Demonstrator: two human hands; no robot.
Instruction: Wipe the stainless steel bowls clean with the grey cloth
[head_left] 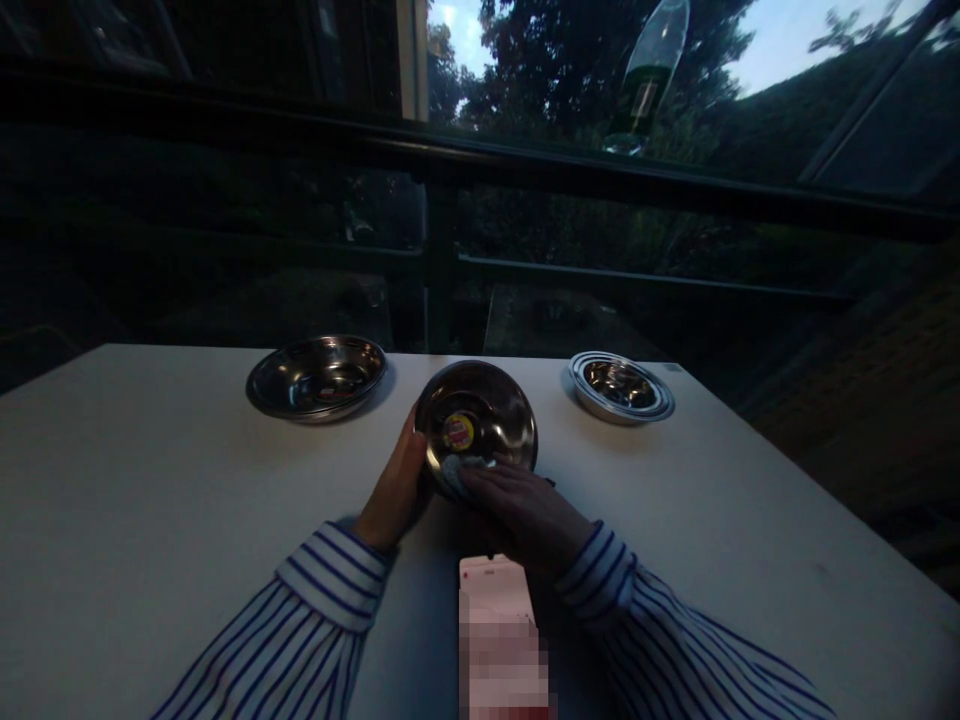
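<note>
At the left of the pale counter [135, 450], near its far edge, sits a wide metal basin [315, 382], mouth up, its shiny inside catching warm light. Next comes a striped left sleeve [300, 610], reaching in from the bottom, and the left hand [396, 485], whose fingers grasp the left side of a metal bowl [499, 415]; the thumb shows near the rim, the other fingers mostly hidden behind. This bowl is at the middle, between the two hands, tilted so its inside faces the wearer; whether it touches the counter I cannot tell. A round yellow-and-red sticker [458, 432] is on its inner surface, left of centre. Just below that, a bunched greyish cloth [456, 476] lies against the lower inside, gripped under the fingers of the right hand [529, 510]. Below the hands is a phone [495, 600], its lower part blurred out. Beyond the right sleeve [622, 590], a nested stack of smaller metal bowls [621, 390] sits near the far edge, while a green-labelled plastic bottle [646, 85] shows above the dark rail [525, 165].
</note>
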